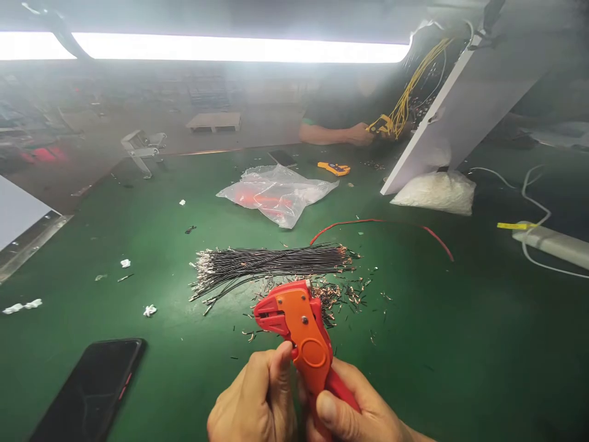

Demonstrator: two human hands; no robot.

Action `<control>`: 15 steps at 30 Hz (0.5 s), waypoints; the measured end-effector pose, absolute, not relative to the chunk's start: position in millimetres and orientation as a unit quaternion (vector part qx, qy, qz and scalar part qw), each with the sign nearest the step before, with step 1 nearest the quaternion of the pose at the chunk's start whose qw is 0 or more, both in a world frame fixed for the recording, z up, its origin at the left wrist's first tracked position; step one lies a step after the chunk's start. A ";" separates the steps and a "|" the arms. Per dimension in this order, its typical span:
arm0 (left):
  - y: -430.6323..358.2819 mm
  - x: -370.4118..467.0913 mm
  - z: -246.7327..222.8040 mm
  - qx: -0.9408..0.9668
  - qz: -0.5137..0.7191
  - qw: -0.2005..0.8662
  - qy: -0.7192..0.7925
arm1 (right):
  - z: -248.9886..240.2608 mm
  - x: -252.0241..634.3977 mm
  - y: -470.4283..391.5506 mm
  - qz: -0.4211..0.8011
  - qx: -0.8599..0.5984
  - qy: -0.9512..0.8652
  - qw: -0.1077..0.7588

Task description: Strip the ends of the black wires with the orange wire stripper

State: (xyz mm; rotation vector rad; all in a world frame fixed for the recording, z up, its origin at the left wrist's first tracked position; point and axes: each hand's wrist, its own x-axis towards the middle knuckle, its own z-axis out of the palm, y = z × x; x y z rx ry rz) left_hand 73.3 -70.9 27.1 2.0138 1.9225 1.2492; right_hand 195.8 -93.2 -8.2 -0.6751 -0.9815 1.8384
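Note:
My right hand is wrapped around the handles of a red and orange wire stripper, its jaws pointing up and left. Closed beside the tool is my left hand, its thumb tip against the stripper just below the jaws; its other fingers are curled and partly hidden. No wire shows in the jaws. Just beyond the tool lies a bundle of black wires, with silvery ends at the left and bare copper at the right. Wire scraps are scattered behind and right of the stripper.
A phone lies front left on the green table. Further back are a clear plastic bag with red contents, a red wire, a yellow stripper and a white panel. Across the table, a person's hand grips a yellow tool.

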 end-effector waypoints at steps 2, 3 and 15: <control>-70.8 73.5 25.7 0.643 0.407 0.071 0.645 | -8.4 193.4 -91.9 0.745 -0.264 -0.397 0.466; -71.1 73.9 25.3 0.632 0.407 0.087 0.653 | -8.1 192.6 -91.4 0.744 -0.267 -0.398 0.466; -74.8 82.0 23.6 0.524 0.429 0.309 0.668 | 2.5 199.2 -93.3 0.720 -0.372 -0.407 0.422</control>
